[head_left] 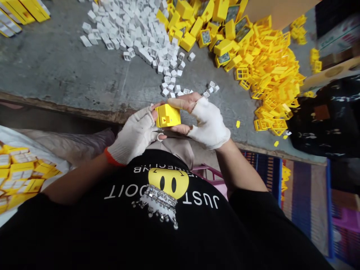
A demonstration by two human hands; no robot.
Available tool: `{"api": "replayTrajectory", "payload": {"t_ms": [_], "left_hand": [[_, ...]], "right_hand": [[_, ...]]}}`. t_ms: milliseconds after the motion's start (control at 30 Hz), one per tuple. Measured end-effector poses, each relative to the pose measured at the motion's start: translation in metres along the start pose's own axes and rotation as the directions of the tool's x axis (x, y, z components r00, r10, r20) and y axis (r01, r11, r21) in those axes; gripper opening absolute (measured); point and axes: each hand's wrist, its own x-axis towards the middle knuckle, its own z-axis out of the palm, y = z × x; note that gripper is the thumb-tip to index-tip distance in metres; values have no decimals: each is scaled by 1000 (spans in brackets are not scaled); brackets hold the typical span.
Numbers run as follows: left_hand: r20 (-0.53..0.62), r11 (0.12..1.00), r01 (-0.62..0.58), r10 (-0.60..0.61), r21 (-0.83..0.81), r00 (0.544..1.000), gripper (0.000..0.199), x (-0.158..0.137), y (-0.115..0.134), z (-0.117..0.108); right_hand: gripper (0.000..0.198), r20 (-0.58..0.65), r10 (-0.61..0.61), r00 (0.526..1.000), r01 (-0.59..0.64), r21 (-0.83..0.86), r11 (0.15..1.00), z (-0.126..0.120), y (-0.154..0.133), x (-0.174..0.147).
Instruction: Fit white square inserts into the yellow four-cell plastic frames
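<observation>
Between my two gloved hands is a yellow plastic box-shaped housing [172, 115], held just in front of the table's near edge. A small square fitting with an opening shows on its near face. My left hand [137, 129], in a white fingerless glove with an orange cuff, grips the housing's left end. My right hand [206, 120], also in a white fingerless glove, closes on its right side, with the thumb below and fingers above. Small white caps [165, 80] lie scattered on the table just beyond the hands.
The grey table [70, 71] carries a heap of white caps [135, 26], yellow housings [202, 26] and a pile of yellow frames [270, 63]. Yellow-and-white pieces [22, 170] fill a sack at lower left. A dark patterned bag [323, 120] and a blue crate [261, 168] are at right.
</observation>
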Motion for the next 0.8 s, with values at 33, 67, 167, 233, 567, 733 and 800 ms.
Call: {"api": "replayTrajectory", "payload": {"t_ms": [33,67,167,233,567,733,800], "left_hand": [[-7,999,-19,19,32,1000,30,-2,0,-1],[-20,997,-36,37,66,999,30,-3,0,-2],[-46,970,-143,155,199,987,40,-8,2,-3],[-23,913,-254,276,320,961,45,-10,4,-3],[158,584,-605,637,541,755,48,0,-8,-21],[222,816,-514,467,265,856,40,5,7,-28],[233,902,-412,377,127,897,40,3,12,-25]], "right_hand": [[71,0,2,1000,-2,-21,1000,3,-2,-1],[70,-2,6,1000,-6,-48,999,7,-5,-1],[60,-50,23,998,-28,-117,993,24,-14,-3],[57,-111,16,994,-26,-85,996,34,-17,-5],[83,-265,185,946,54,694,718,58,1,19],[76,-172,168,971,58,845,532,70,-2,23],[68,-145,56,988,85,804,589,63,-10,23]]}}
